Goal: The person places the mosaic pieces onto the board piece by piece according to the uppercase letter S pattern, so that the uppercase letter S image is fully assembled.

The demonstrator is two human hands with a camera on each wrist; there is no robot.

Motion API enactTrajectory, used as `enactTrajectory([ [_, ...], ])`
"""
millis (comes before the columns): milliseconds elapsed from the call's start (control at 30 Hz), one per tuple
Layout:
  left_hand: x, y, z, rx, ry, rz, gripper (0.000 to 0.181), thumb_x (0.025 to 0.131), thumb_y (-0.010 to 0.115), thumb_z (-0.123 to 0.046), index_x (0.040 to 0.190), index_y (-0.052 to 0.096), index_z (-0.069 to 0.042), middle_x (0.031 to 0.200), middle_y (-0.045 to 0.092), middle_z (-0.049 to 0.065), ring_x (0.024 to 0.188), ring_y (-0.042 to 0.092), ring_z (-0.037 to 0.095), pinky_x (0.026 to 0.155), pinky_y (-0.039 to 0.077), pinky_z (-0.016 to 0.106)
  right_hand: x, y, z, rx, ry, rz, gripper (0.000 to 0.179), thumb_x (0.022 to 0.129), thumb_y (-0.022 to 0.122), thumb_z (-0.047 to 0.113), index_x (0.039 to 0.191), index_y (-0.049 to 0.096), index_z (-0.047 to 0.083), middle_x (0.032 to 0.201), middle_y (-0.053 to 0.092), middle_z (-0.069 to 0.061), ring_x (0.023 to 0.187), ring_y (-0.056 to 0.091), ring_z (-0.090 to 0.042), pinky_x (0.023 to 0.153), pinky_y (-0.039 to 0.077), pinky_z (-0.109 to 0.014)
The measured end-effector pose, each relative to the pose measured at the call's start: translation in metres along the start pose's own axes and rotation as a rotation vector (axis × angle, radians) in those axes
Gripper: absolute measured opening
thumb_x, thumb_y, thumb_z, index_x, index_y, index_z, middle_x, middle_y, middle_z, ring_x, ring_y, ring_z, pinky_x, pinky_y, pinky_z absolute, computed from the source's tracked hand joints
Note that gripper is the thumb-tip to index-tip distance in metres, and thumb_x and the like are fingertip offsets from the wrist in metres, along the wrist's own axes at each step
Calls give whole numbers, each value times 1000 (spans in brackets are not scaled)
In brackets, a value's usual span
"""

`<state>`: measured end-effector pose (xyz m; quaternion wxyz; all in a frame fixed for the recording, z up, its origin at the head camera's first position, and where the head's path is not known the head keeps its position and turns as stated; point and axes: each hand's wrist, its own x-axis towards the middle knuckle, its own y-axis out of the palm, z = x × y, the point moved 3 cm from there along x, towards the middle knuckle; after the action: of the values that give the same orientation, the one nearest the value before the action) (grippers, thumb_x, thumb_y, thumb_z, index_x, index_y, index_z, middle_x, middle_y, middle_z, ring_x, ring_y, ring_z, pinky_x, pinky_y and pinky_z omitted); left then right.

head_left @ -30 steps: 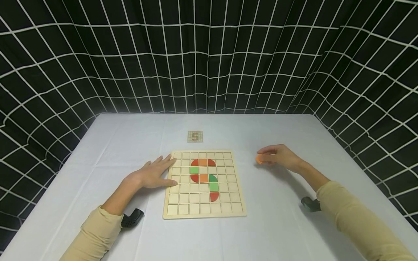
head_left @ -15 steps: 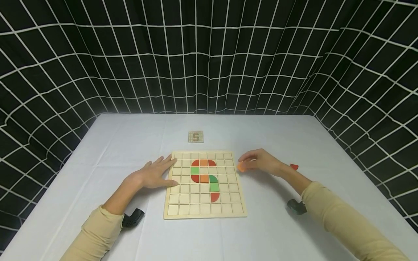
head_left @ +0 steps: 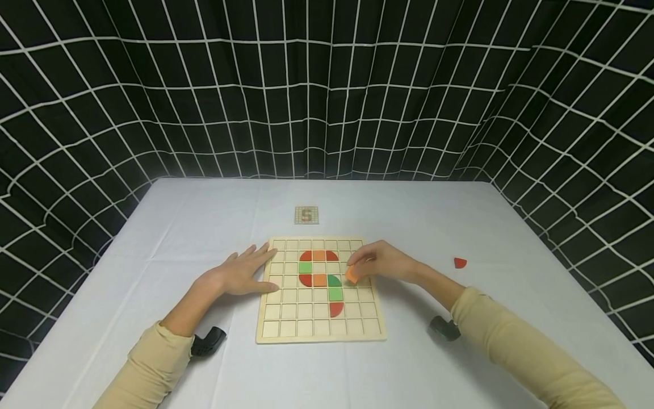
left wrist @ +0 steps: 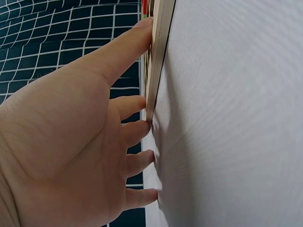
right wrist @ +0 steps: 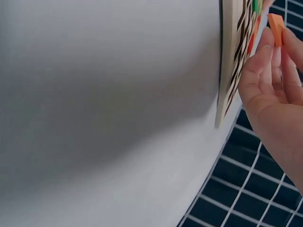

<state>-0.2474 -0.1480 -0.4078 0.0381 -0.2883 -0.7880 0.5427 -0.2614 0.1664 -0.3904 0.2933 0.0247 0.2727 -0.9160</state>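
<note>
A wooden grid board (head_left: 296,311) lies on the table, with red, orange and green tiles set in its squares in an S-like curve. My left hand (head_left: 240,272) rests at the board's left edge, fingers spread, thumb and index fingertip on the rim. In the left wrist view its thumb (left wrist: 128,45) lies against the board's side. My right hand (head_left: 380,261) is over the board's right part and pinches an orange square tile (head_left: 351,275). The right wrist view shows this orange tile (right wrist: 276,29) held on edge between thumb and fingers, above the board.
Behind the board lies a small pattern card (head_left: 306,215) with an S on a grid. A loose red rounded tile (head_left: 460,263) lies on the table to the right. Black wrist devices (head_left: 208,342) sit under both forearms. A dark curtain with white grid lines (head_left: 327,113) surrounds the table.
My right hand has carried the orange tile leftward from the table to over the board. The red tile on the right has come into view from behind that arm. My left hand stays put.
</note>
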Motion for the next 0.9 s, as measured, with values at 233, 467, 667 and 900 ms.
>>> enactTrajectory([
  [233, -1, 0, 0, 1, -2, 0, 88, 88, 58, -55, 151, 23, -6, 157, 12, 18, 141, 9, 43, 107, 7, 65, 6, 21, 14, -35, -1, 63, 21, 84, 74, 16, 104, 72, 9, 94, 69, 0, 91, 58, -19, 84, 47, -34],
  [467, 0, -1, 0, -2, -3, 1, 88, 88, 58, -56, 151, 23, -5, 157, 12, 18, 141, 9, 43, 107, 7, 65, 9, 39, 26, -51, -21, 124, 16, 83, 74, 14, 99, 73, 10, 84, 68, -1, 82, 60, -18, 76, 49, -31],
  [667, 1, -1, 1, -4, -6, 0, 88, 87, 58, -56, 151, 23, -6, 157, 12, 17, 141, 9, 42, 107, 7, 65, 11, 52, 34, -108, -77, 152, 12, 83, 75, 11, 94, 73, 11, 82, 66, 3, 78, 58, -14, 73, 48, -28],
  [900, 1, 0, 1, -3, -14, -1, 88, 87, 58, -57, 152, 23, -7, 157, 12, 17, 141, 9, 42, 108, 8, 65, 12, 62, 39, -127, -117, 192, 10, 83, 74, 6, 91, 73, 12, 80, 67, 5, 74, 59, -13, 69, 50, -25],
])
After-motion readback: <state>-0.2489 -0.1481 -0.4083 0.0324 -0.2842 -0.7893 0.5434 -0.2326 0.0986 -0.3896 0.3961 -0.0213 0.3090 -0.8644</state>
